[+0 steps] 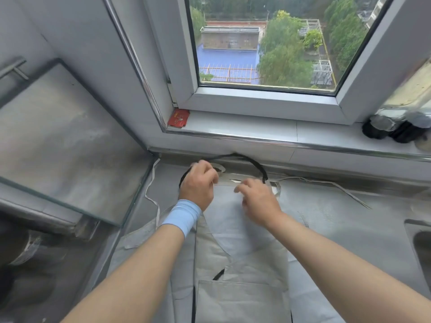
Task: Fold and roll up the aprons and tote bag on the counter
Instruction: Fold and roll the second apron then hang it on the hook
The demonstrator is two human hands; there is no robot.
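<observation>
Partly under hands (pixel 198 183), black strap (pixel 254 163) ends.

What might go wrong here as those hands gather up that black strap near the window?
The black neck strap loops up against the window sill, so it could get tucked in crooked. White ties trail off to both sides and may be left hanging out of the roll. The apron lies over other light fabric, which the left hand or right hand might drag along.
</observation>
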